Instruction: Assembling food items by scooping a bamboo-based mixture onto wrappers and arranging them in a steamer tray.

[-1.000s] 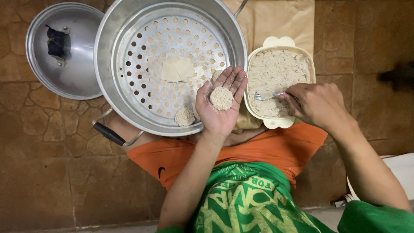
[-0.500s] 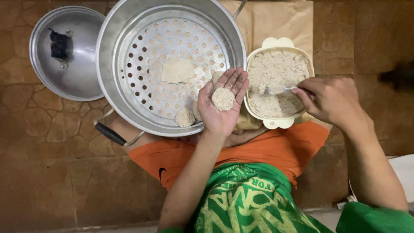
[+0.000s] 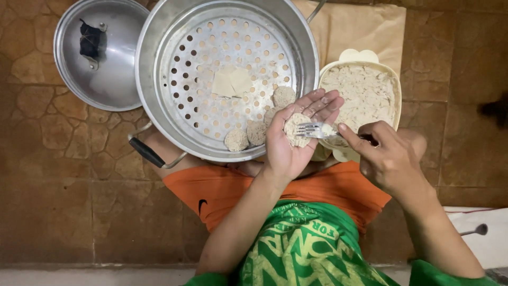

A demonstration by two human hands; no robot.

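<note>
Left hand (image 3: 288, 145) cups a dumpling (image 3: 295, 130), fingers spread. Right hand (image 3: 383, 156) grips a fork (image 3: 317, 130) over it. Overfilling could tear it

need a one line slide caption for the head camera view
Left hand cups a filled wrapper while the right hand presses a fork onto it, beside a perforated steamer pot.

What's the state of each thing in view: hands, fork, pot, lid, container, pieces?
left hand: open, palm up, a round of filling on it
right hand: shut on fork
fork: tines on the round in the palm
steamer pot: uncovered, four shaped pieces and two flat wrappers on its perforated tray
lid: off, lying inverted beside the pot
container: open, full of filling
</note>
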